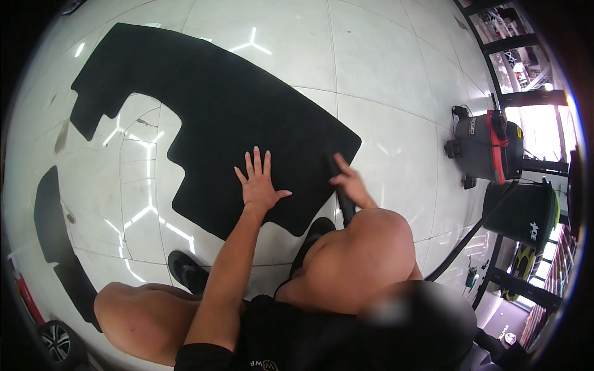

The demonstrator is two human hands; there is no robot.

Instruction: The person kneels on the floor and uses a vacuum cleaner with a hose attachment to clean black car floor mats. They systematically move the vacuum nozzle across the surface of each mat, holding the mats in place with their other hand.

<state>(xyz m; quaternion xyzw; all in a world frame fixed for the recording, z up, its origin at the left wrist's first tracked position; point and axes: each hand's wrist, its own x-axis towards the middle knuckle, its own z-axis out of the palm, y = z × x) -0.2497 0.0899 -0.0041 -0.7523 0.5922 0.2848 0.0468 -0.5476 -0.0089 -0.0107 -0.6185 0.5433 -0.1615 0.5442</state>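
Note:
A large black car floor mat (241,105) with a cut-out, notched outline lies flat on the tiled floor before me. My left hand (258,184) presses on its near part, palm down and fingers spread, holding nothing. By the mat's right edge my right hand (351,187) is closed around a black vacuum nozzle (344,204), whose tip rests at the mat's surface; hand and tip are slightly blurred. My right knee hides the nozzle's lower part. A black hose (467,238) runs from behind that knee toward the vacuum.
At the right stands a grey and red shop vacuum (489,142), beside a dark bin (520,210) and a black shelf frame (535,99). Another dark mat (52,210) lies at the left. A car wheel (57,340) shows at the lower left. Glossy tiles (396,123) reflect ceiling lights.

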